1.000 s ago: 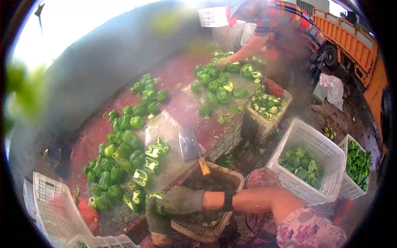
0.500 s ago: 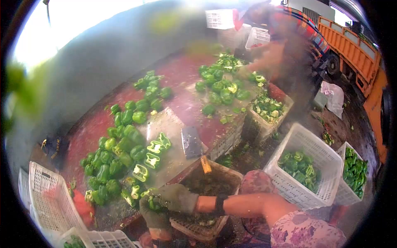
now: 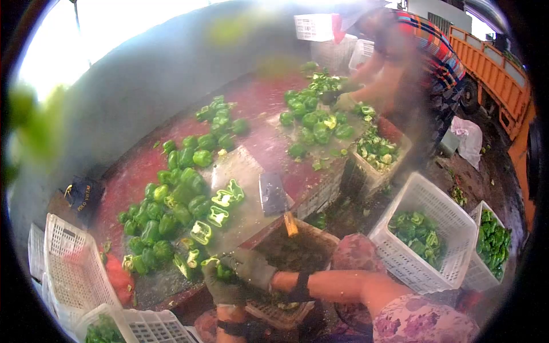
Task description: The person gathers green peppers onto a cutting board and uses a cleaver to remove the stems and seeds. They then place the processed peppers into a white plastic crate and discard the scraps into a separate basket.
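My left hand (image 3: 225, 287), in a grey-green work glove, is closed around a cut green bell pepper (image 3: 224, 271) at the table's near edge. Reaching in from the right, my gloved right hand (image 3: 253, 267) has its fingers curled against the same pepper; their tips are partly hidden. Just beyond lie several halved bell peppers (image 3: 201, 231) with pale cores showing. A heap of whole green bell peppers (image 3: 163, 220) spreads to the left. Apart from both hands, a cleaver (image 3: 273, 194) with an orange handle rests at the edge of the metal sheet (image 3: 239, 171).
Below my hands stands a dirty crate (image 3: 329, 243). White crates hold green peppers at right (image 3: 452, 226) and lower left (image 3: 146, 326). Across the red table (image 3: 266, 94), a person (image 3: 394, 63) handles cut peppers near a crate of scraps (image 3: 394, 168). An orange truck (image 3: 486, 68) stands behind.
The view has shifted slightly, so the scene sits further right. My hands stay together at the pepper, the right one a little further from it. The other person's arms have moved over the peppers.
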`<action>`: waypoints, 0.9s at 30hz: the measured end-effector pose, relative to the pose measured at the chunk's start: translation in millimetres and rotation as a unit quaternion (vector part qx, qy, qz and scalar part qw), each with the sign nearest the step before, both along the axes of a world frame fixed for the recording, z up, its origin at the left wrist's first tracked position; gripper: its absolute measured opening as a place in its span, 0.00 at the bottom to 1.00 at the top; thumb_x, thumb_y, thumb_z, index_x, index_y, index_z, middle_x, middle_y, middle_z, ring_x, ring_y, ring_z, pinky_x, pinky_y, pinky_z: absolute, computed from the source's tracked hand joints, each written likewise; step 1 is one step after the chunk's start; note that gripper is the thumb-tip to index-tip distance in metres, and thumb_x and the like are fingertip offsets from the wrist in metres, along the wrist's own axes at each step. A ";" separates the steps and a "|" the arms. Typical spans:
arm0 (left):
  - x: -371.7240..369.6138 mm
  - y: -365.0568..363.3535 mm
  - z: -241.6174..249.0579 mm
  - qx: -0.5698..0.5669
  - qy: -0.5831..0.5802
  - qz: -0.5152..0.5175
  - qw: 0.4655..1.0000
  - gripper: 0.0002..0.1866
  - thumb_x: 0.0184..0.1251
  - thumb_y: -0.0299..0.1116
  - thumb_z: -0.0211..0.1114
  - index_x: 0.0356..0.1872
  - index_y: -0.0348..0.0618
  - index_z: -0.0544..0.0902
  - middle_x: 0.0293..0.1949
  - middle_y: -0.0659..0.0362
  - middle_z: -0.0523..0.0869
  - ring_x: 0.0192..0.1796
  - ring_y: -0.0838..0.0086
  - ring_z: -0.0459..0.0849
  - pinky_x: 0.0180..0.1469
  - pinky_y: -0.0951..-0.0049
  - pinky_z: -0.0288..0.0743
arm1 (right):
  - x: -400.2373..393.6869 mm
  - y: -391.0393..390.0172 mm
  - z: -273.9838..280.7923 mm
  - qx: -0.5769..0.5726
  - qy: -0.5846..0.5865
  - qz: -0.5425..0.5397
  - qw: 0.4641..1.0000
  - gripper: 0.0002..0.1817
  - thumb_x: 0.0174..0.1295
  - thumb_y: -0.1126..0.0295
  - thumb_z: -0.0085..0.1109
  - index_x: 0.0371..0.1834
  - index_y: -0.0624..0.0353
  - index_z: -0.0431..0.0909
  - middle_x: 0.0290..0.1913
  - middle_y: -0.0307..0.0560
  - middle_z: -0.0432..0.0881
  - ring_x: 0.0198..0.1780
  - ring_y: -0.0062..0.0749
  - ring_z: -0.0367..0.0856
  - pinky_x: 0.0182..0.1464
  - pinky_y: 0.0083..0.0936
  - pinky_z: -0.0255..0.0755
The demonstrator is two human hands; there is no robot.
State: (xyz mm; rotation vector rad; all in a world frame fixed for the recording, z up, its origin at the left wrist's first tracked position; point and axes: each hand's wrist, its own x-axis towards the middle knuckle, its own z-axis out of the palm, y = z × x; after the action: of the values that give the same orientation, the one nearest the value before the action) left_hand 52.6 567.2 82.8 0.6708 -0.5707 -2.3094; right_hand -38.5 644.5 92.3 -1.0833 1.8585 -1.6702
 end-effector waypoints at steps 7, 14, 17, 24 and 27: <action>-3.2 3.8 -6.1 -0.036 -0.027 0.029 0.999 0.12 0.68 0.41 0.63 0.46 0.48 0.82 0.42 0.60 0.87 0.44 0.68 0.86 0.49 0.65 0.82 | -10.1 4.3 3.0 0.050 -0.010 0.027 0.998 0.20 0.74 0.55 0.54 0.55 0.60 0.82 0.46 0.56 0.86 0.49 0.41 0.85 0.51 0.33 0.76; 1.2 2.5 36.0 -0.137 -0.045 -0.016 0.989 0.16 0.72 0.42 0.61 0.52 0.45 0.80 0.42 0.60 0.86 0.42 0.68 0.87 0.45 0.66 0.83 | -41.1 1.7 25.2 0.057 -0.202 0.260 0.943 0.21 0.71 0.64 0.58 0.61 0.65 0.77 0.53 0.49 0.85 0.54 0.29 0.80 0.58 0.29 0.74; 11.0 -26.2 -4.9 -0.274 -0.088 0.006 0.958 0.16 0.74 0.41 0.60 0.54 0.44 0.77 0.43 0.58 0.85 0.43 0.67 0.87 0.44 0.68 0.82 | -47.5 2.8 20.9 0.082 -0.198 0.335 0.917 0.21 0.68 0.67 0.59 0.61 0.67 0.77 0.47 0.41 0.84 0.47 0.27 0.79 0.52 0.28 0.75; 14.3 2.8 22.6 -0.180 -0.075 -0.091 0.977 0.13 0.71 0.36 0.63 0.51 0.42 0.78 0.45 0.59 0.83 0.47 0.72 0.82 0.52 0.70 0.77 | -49.5 13.2 22.6 0.086 0.012 0.381 0.921 0.20 0.65 0.61 0.60 0.55 0.63 0.77 0.36 0.44 0.85 0.37 0.24 0.78 0.41 0.30 0.76; 21.8 5.2 24.3 -0.192 -0.081 -0.134 0.969 0.14 0.70 0.36 0.62 0.52 0.41 0.79 0.44 0.58 0.84 0.48 0.70 0.83 0.54 0.69 0.77 | -49.3 19.2 12.7 0.104 0.061 0.397 0.910 0.26 0.64 0.57 0.63 0.60 0.61 0.73 0.42 0.55 0.87 0.42 0.32 0.83 0.48 0.35 0.78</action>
State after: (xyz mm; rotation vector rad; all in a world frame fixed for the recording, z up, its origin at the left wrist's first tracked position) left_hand 74.3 572.4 107.0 0.6257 -1.2144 -2.2985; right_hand -87.8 663.7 105.0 -1.5835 1.3189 -0.9269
